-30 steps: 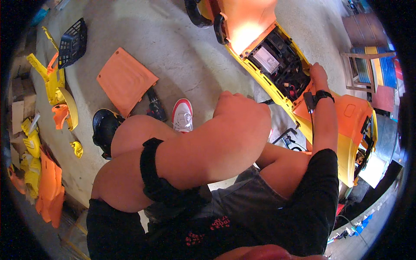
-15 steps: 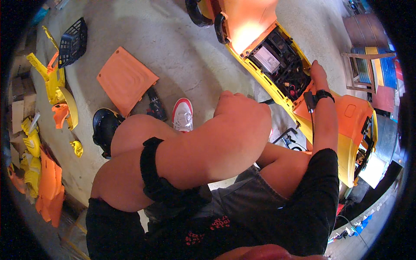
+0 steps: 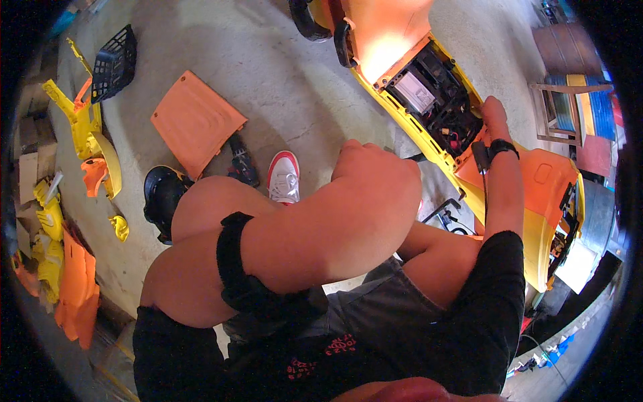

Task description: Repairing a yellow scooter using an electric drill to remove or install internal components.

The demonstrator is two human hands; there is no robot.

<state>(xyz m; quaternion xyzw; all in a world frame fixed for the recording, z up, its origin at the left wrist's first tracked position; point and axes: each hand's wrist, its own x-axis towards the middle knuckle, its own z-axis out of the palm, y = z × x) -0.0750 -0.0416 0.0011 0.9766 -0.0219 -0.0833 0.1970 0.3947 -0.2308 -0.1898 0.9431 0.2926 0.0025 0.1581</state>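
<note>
2 hands are being seen: the right hand and the left hand. 1 yellow vehicle body with 1 open compartment is being counted. 1 orange flat panel, 1 black grid basket, 1 white shoe and 1 black helmet are being counted on the floor. The loose yellow and orange parts at the left cannot be counted exactly.

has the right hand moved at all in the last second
No. The right hand rests at the same spot on the edge of the open yellow scooter compartment, beside the wiring, just as in both earlier pictures.
</note>
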